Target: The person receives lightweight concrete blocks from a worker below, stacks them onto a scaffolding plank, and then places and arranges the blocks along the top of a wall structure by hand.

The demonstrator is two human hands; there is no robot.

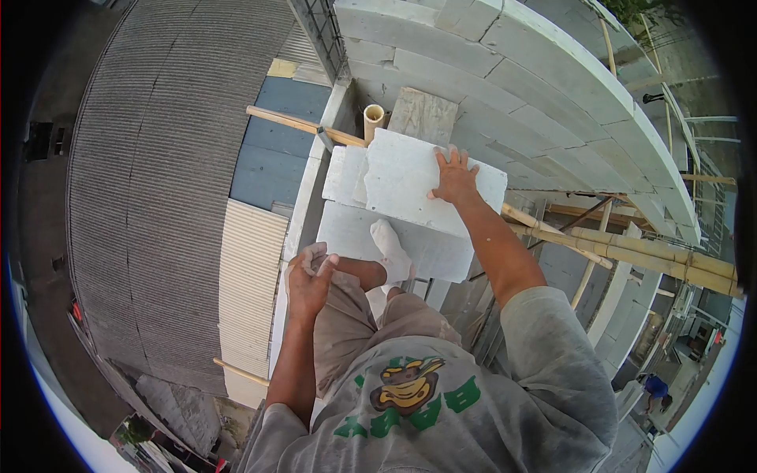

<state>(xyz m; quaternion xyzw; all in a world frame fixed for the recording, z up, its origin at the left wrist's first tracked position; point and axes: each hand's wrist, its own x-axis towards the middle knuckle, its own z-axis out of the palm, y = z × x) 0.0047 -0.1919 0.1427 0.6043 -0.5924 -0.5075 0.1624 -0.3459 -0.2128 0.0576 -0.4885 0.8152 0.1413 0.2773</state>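
My right hand (456, 178) lies on the white lightweight concrete block (406, 175), its fingers spread over the upper right part of the top face. Beneath and in front of that block is another pale block (344, 229), with my foot in a light sock or shoe (390, 248) on it. A smaller block piece (344, 173) sits against the left end of the top one. My left hand (311, 276) is raised beside my left knee, near the wall edge; its fingers are loosely bent, thumb apart, and nothing shows in them.
A curved block wall (544, 87) rises ahead and to the right. A pipe (374, 118) and a board (423, 114) stand behind the blocks. Bamboo poles (631, 251) cross at right above a drop, with a person (656, 386) far below. Corrugated roofing (173, 181) lies left.
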